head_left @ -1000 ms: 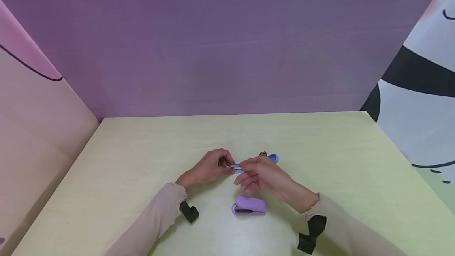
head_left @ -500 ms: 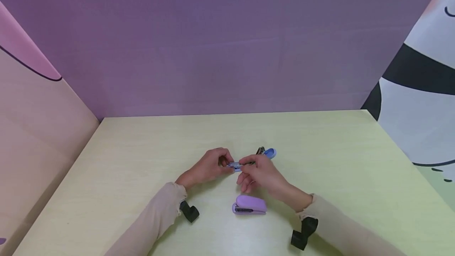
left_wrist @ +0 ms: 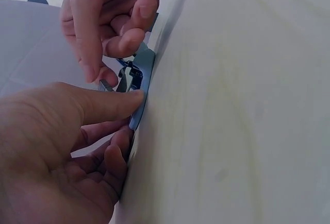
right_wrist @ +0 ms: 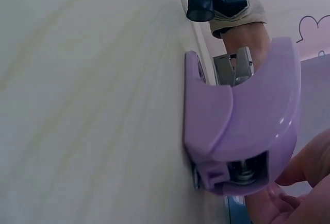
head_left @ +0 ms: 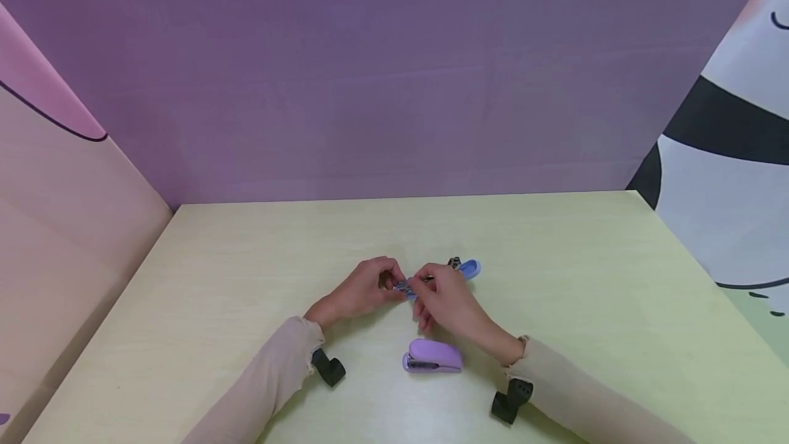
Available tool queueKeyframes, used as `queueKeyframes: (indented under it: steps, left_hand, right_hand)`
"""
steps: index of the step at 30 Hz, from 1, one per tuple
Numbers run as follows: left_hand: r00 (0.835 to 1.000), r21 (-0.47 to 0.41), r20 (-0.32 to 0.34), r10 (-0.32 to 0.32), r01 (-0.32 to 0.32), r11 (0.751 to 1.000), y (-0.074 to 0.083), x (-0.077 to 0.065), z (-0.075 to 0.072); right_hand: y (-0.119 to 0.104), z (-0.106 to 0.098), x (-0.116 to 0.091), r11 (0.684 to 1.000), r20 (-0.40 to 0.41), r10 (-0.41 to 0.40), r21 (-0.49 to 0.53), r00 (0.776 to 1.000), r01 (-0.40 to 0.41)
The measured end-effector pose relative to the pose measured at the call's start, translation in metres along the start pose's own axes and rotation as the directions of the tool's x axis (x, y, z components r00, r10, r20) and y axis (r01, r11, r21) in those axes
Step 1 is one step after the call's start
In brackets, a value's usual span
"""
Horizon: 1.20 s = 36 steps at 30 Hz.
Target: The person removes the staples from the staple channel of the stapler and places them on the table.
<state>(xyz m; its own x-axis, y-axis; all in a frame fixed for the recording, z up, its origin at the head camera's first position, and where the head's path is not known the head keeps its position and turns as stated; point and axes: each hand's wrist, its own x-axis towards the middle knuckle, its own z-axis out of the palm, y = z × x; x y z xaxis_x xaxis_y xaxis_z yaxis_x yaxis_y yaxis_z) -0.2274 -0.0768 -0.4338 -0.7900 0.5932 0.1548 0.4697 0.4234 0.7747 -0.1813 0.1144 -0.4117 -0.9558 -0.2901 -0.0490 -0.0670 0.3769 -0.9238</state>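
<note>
A blue stapler (head_left: pixel 470 268) lies swung open on the table, its blue cap and a dark metal part (head_left: pixel 454 262) showing beyond the right hand. My left hand (head_left: pixel 362 288) pinches the near end of its blue base (left_wrist: pixel 146 65) between thumb and fingers. Over the opened metalwork, the thumb and forefinger of my right hand (head_left: pixel 451 299) pinch a small grey metal piece (left_wrist: pixel 106 85), which looks like a staple strip; its exact kind is hard to tell. The fingers hide much of the stapler's middle.
A closed purple stapler (head_left: pixel 433 355) sits on the table in front of the hands, and looms large in the right wrist view. The pale wooden table (head_left: pixel 265 245) meets a purple backdrop (head_left: pixel 394 88) at its far edge.
My right hand and forearm have shifted left, and its fingertips have come closer to the left hand's. The blue cap moved slightly. The left hand and purple stapler stayed in place.
</note>
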Motion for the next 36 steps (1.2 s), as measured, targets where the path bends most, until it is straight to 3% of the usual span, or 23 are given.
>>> queueKeyframes:
  steps: [8,36]
  left_hand:
    - [1.000,-0.002,0.003,-0.008,0.008,1.000,-0.0004,-0.0003,0.0005]
    - [1.000,-0.018,0.002,-0.006,0.006,1.000,-0.0008,-0.0014,-0.0005]
  right_hand:
    - [0.0017,-0.0006,0.0039,0.998,-0.070,-0.033,-0.052,0.997,0.029]
    - [0.0032,0.0018,0.0048,0.993,-0.107,-0.055,-0.113,0.993,0.043]
